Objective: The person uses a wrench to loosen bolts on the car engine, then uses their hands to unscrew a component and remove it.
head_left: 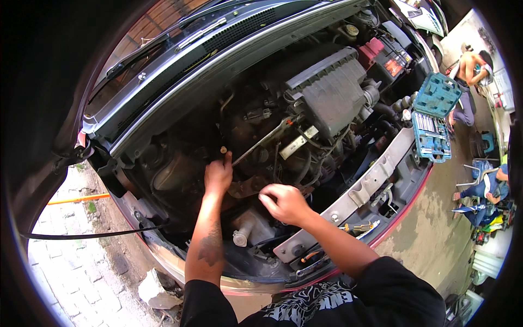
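Inside the open engine bay, my left hand [219, 173] reaches down on the left with its fingers drawn together. A small brass-coloured round piece [223, 150] shows just past its fingertips; whether they touch it I cannot tell. Beside that hand, a long thin metal bar [261, 143] slants up to the right toward the air filter housing [333, 90]. My right hand [284, 203] is closed, fingers curled, over the front of the engine. What it grips, if anything, is hidden. A rusty brown metal part [248, 188] lies between the hands. Below it stands a pale reservoir with a cap [241, 238].
A teal socket-set case [432, 139] lies open on the right front edge. The metal crossmember [359, 196] runs under my right forearm. A battery [389, 62] sits at the far right. A black prop rod [98, 236] crosses the left side. Two people are farther right.
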{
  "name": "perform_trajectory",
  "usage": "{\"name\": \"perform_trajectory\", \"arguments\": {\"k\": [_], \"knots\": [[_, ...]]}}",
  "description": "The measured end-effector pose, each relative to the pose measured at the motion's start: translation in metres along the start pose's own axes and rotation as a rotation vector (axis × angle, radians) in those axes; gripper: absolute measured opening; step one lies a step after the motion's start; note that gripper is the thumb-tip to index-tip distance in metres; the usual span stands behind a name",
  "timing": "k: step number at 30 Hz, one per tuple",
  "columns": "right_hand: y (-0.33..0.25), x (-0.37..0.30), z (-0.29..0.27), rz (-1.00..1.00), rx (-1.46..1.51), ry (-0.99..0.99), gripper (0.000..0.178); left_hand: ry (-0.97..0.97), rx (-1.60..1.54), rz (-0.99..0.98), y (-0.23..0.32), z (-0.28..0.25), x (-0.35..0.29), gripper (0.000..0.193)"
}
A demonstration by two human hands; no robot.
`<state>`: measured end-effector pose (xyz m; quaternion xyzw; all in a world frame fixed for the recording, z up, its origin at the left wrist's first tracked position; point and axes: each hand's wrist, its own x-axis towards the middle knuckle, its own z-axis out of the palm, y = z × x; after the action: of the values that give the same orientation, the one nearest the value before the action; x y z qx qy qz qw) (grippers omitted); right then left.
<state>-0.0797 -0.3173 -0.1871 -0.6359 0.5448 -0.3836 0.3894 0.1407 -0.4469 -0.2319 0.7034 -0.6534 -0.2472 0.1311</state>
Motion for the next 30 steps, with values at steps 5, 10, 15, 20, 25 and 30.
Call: {"name": "perform_trajectory", "arguments": {"k": [5, 10, 15, 20, 25, 30], "knots": [[0.035, -0.104, -0.126, 0.025, -0.282, 0.283, 0.011, -0.008, -0.218, 0.116, 0.003, -0.033, -0.009, 0.060], [0.090, -0.193, -0.218, 0.174, -0.689, 0.722, 0.015, 0.153, 0.056, 0.252, 0.016, -0.073, -0.022, 0.055], [0.110, -0.206, -0.228, 0.280, -0.631, 0.878, 0.017, 0.315, 0.366, 0.638, 0.079, -0.119, -0.004, 0.049], [0.120, -0.225, -0.221, 0.307, -0.765, 0.913, 0.012, 0.329, 0.534, 0.821, 0.119, -0.142, 0.016, 0.051], [0.117, -0.227, -0.222, 0.295, -0.753, 0.927, 0.010, 0.349, 0.533, 0.937, 0.146, -0.131, 0.026, 0.048], [0.115, -0.227, -0.223, 0.292, -0.729, 0.946, 0.009, 0.344, 0.547, 0.999, 0.153, -0.135, 0.033, 0.047]]}}
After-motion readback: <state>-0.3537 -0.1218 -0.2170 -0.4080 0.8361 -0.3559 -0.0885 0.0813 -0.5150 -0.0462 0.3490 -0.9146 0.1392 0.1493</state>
